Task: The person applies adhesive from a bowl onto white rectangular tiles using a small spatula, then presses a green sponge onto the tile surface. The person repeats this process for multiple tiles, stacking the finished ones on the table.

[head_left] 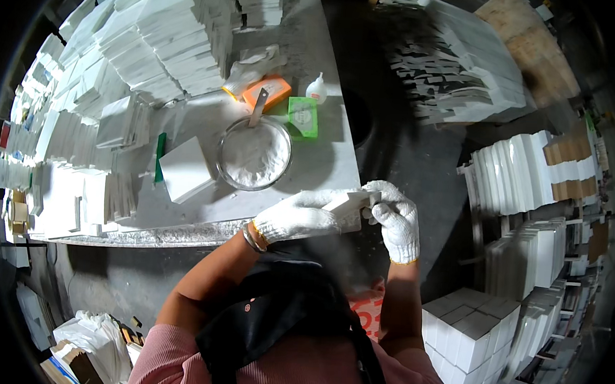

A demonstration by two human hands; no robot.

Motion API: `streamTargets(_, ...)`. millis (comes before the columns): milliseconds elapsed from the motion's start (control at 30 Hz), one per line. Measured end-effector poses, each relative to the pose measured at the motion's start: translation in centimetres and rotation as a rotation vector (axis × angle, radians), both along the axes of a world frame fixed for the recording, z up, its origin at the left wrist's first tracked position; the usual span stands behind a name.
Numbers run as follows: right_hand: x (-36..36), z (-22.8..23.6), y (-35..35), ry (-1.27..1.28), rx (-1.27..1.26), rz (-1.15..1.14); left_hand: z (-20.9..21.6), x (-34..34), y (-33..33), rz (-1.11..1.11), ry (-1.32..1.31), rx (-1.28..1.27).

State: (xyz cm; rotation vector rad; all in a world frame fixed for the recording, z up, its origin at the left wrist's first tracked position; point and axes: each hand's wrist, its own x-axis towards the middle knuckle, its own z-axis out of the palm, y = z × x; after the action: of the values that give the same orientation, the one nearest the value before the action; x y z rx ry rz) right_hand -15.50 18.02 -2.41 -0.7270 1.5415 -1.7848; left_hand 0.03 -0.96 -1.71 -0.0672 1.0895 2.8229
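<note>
Both my hands wear white knit gloves. My left hand point(299, 216) and my right hand point(396, 218) meet over the table's near right corner, each gripping one end of a small pale flat piece point(349, 200). A round metal bowl of white powder point(255, 153) sits just beyond my left hand, with a flat metal scraper point(259, 107) standing in it. A white square tile point(186, 169) lies to the left of the bowl on the dusty grey table point(178, 226).
Stacks of white tiles point(162, 35) cover the table's far and left side. An orange block point(268, 91), a green pad point(303, 116) and a small white squeeze bottle point(316, 89) lie behind the bowl. More white tile stacks point(509, 176) and boxes point(471, 336) stand at my right.
</note>
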Motion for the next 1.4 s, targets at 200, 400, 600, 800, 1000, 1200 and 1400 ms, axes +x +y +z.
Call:
streamTargets(200,0.8,-0.7,-1.1,0.068,-0.029,-0.073,-0.3,-0.7,-0.5,0.3,0.061,-1.47)
streamTargets(400,1.5,3.6,-1.8,0.064,0.187,-0.327,-4.9,-0.6,1.0,0.524,0.059,-0.874)
streamTargets(600,3.3,4.2,-3.1,0.229,0.326,-0.33,-6.1,-0.4,1.7,0.516,-0.008,-0.504)
streamTargets(800,4.1,3.8,-3.5,0.281,0.331,-0.357,-6.6,-0.3,1.3,0.576,0.145,-0.889)
streamTargets(1000,7.1,2.8,-4.5,0.306,0.277,-0.258,-5.3,-0.2,1.3,0.52,0.032,-1.014)
streamTargets(1200,6.1,3.6,-4.2,0.242,0.34,-0.316,-6.8,-0.4,1.6,0.62,0.081,-0.942)
streamTargets(1400,7.7,2.7,-5.1,0.279,0.288,-0.258,-7.9,-0.6,1.8,0.61,0.078,-0.78)
